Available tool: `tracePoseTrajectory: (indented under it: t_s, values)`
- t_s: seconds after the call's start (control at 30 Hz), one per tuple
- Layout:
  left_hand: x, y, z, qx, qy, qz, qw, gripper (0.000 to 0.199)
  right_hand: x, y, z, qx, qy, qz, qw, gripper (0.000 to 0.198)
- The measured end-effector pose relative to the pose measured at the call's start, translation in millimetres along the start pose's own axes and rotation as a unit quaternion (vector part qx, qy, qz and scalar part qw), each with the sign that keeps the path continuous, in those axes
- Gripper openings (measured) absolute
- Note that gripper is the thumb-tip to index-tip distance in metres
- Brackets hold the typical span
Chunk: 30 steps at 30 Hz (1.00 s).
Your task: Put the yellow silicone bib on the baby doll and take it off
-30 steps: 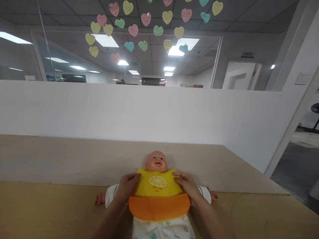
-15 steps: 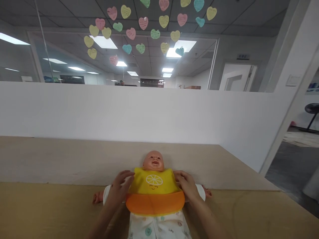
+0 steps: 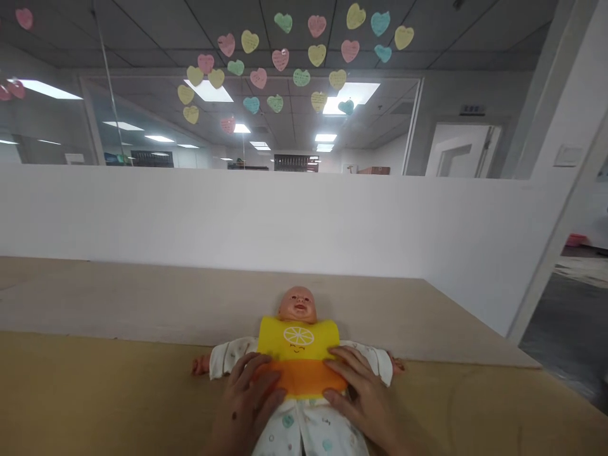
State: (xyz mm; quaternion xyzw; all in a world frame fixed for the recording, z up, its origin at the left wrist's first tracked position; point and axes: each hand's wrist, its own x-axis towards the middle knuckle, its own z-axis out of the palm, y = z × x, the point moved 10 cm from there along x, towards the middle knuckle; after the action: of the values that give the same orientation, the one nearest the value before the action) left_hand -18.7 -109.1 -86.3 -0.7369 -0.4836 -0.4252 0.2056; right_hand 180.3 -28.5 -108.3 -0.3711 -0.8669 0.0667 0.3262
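A baby doll [image 3: 297, 304] lies on its back with its arms spread, dressed in a white patterned outfit [image 3: 308, 430]. Over its chest is a yellow bib [image 3: 275, 339] with a white citrus slice and a small smiling face, plus an orange pocket [image 3: 304, 379] along the bottom. My left hand [image 3: 249, 399] rests on the left end of the pocket, fingers apart and thumb near its lower edge. At the opposite end, my right hand [image 3: 358, 392] touches the bib and pocket with spread fingers. Neither hand visibly pinches the bib.
The doll lies across a wooden tabletop [image 3: 118, 380] and a paler board [image 3: 142, 297] behind it. A low white wall [image 3: 237, 218] with glass above stands at the back. Heart-shaped notes [image 3: 316, 56] stick to the glass. A doorway opens at far right.
Both hands have moved from the bib's upper sides down to its orange pocket. More of the doll's sleeves now shows. The camera view has shifted slightly.
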Motion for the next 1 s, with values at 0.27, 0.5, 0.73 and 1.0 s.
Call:
tracePoseTrajectory:
  t_s: [0.27,0.5,0.73,1.0]
  values:
    - [-20.1,-28.4,-6.9,0.024,0.039,-0.07,0.996,0.029,-4.1,-3.8,-2.9,-0.032,0.045,-0.015,0.998,0.041]
    - [-31.2,-104.6,0.1,0.114,-0.041,-0.059,0.991,0.031,-32.8,69.1,-36.3,-0.151,0.102,0.008,0.983,0.046]
    - [-33.4,-129.4,15.9,0.135,-0.095,-0.054,0.985,0.03,-34.5,98.1,-23.4,-0.228,0.052,0.019,0.972,0.038]
    - [-31.6,-130.3,18.4,0.158,-0.105,-0.044,0.981,0.031,-34.3,109.6,-21.5,-0.247,0.06,0.045,0.966,0.039]
